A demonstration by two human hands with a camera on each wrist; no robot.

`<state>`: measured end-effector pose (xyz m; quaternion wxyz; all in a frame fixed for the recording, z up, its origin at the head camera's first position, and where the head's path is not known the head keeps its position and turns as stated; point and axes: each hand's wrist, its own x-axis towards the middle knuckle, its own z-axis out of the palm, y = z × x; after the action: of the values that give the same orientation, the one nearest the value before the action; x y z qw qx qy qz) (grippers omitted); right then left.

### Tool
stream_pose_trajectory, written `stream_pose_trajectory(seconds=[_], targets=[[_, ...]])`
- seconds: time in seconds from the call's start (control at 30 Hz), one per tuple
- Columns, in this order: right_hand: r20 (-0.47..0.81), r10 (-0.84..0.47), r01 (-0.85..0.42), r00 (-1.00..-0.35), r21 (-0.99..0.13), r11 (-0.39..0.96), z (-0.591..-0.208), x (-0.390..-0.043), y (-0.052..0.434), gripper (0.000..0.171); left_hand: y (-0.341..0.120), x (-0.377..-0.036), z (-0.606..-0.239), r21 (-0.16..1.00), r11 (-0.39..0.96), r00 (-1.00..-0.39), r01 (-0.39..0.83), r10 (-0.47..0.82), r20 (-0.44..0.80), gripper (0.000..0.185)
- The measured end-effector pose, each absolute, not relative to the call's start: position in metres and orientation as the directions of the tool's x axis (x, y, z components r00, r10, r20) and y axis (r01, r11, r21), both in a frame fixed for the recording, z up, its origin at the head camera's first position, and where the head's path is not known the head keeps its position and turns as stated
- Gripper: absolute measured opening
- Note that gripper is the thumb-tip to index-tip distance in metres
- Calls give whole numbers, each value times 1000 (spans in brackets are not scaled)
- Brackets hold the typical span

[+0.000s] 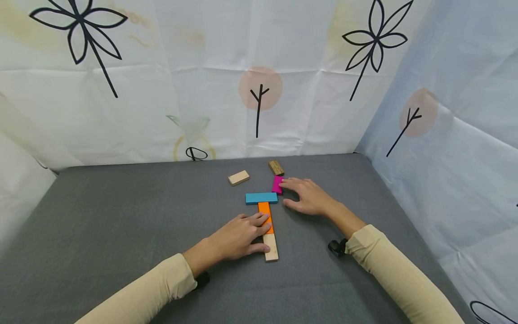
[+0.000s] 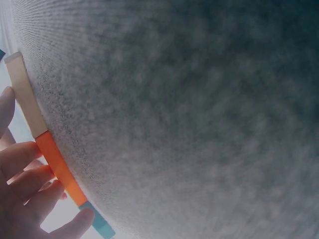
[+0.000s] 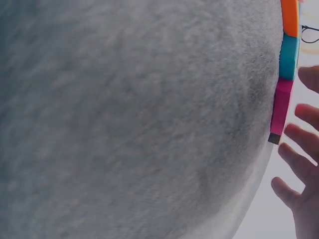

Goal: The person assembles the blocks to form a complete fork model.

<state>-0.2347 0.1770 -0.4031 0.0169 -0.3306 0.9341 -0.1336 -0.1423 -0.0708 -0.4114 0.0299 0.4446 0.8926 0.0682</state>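
Note:
My left hand [image 1: 238, 236] lies with fingers extended over the orange block [image 1: 264, 208], its thumb on the pale wooden block [image 1: 271, 255] below it. These two form a near-upright strip that meets the middle of a crosswise blue block [image 1: 261, 198]. In the left wrist view the fingertips are along the side of the orange block [image 2: 61, 167]. At the blue block's right end stands a magenta block [image 1: 277, 185]. My right hand [image 1: 309, 196] is beside it, fingers spread and fingertips right at its edge; the right wrist view shows no grip on the magenta block [image 3: 281, 107].
A dark brown wooden block [image 1: 276, 168] lies just beyond the magenta one. Farther left is a loose pale block [image 1: 238, 177]. Grey cloth [image 1: 121, 225] covers the table, and printed white fabric [image 1: 218, 90] hangs behind and at the sides.

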Motion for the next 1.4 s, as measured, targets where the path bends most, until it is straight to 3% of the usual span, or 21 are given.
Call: stream_pose_trajectory(seconds=[0.3,0.8,1.1,1.4], targets=[[56,-520,-515,-852,-264,815,-401,-251,166,61,-71,-141,-411,138,597,-605,790,796,17,64],[-81,-470,-412,-879,-366,834,-403,-272,153,65,-70,-142,-412,143,597,-604,789,797,5,63],[-118,-483,-400,-868,-413,818,-399,-277,139,65,-71,-141,-412,131,593,-601,794,799,24,63],[-144,-535,-452,-832,-383,806,-398,-274,128,66,-71,-141,-412,125,597,-604,793,796,29,63]])
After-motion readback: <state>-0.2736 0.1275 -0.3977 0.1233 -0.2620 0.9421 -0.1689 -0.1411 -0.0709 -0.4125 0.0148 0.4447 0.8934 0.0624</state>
